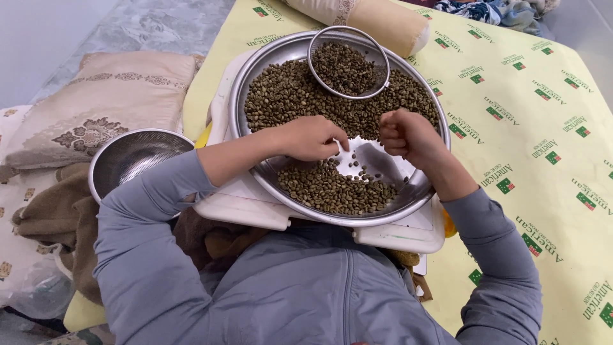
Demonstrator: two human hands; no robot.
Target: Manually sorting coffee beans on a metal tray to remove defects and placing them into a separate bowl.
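Observation:
A wide round metal tray (421,185) rests on a white board on my lap, filled with greenish-brown coffee beans (287,96). A small wire sieve (348,62) with more beans sits on the tray's far side. My left hand (310,137) lies curled over the beans at the middle, fingertips at a bare patch of metal (377,160). My right hand (408,135) hovers just right of that patch with fingers bunched; whether it holds beans is hidden. A separate heap of beans (332,188) lies on the near side.
An empty metal strainer bowl (131,160) sits to the left on cushions and a brown blanket. A yellow printed sheet (543,128) covers the surface to the right. A cream bolster pillow (377,19) lies beyond the tray.

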